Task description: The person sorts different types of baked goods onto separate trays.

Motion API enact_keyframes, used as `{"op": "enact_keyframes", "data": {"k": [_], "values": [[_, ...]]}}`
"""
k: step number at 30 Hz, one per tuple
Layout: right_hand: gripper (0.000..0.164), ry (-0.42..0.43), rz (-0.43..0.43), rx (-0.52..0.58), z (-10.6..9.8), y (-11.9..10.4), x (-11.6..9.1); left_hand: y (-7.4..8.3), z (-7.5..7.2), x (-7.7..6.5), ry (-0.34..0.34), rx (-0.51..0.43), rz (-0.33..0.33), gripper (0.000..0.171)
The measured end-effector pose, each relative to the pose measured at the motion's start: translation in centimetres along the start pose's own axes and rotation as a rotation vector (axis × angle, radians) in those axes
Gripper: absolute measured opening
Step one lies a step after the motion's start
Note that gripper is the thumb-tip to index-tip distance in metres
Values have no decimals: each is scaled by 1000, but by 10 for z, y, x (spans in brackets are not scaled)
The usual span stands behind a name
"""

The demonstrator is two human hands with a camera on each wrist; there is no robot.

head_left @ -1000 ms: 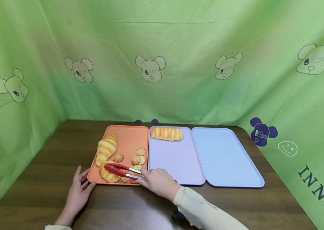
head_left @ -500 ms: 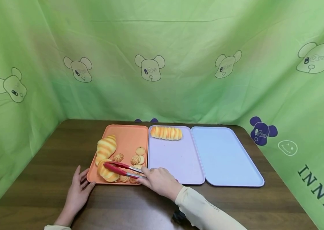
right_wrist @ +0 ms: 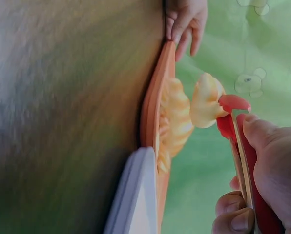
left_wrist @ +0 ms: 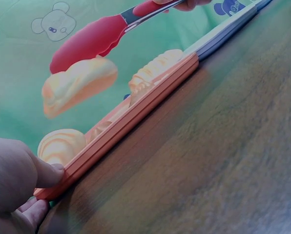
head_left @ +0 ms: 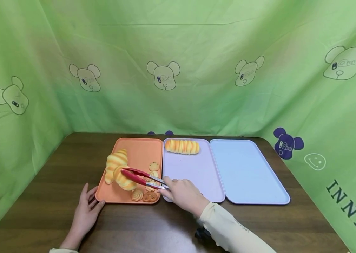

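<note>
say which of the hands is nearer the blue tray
Right. The right hand is left of the blue tray, by the adjoining lilac tray; the left hand is farther left, touching the orange tray.

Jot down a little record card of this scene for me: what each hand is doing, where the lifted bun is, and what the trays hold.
Left hand: grips a near corner of the orange tray
Right hand: holds the tongs
Bun: in the tongs, raised above the orange tray
On the orange tray: croissant, several cookies
Purple tray: long bread at its far end
Blue tray: right of the purple one
</note>
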State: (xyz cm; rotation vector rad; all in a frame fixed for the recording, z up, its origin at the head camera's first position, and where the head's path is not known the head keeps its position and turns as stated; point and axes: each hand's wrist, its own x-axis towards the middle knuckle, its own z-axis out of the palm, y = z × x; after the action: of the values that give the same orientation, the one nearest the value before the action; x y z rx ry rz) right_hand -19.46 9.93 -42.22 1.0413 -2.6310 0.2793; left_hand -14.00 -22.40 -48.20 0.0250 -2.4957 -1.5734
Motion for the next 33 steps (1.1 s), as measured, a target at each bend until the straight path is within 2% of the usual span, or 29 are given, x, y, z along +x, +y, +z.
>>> {"op": "enact_keyframes", "data": {"k": [5,11,26,33], "values": [[33,11,37,28,-7,11,-5,0,-1,1,-19,1,-30,87],[31,18,80,47,-17,23,-12,-1,-1,1,-24,0,-33,87],[31,79,141,-29,-21,52,-35,-2,0,1,-27,10,-50,86],[32,76,192,-48,-23,63,-42,-3,1,1,-6,18,-20,86]]}}
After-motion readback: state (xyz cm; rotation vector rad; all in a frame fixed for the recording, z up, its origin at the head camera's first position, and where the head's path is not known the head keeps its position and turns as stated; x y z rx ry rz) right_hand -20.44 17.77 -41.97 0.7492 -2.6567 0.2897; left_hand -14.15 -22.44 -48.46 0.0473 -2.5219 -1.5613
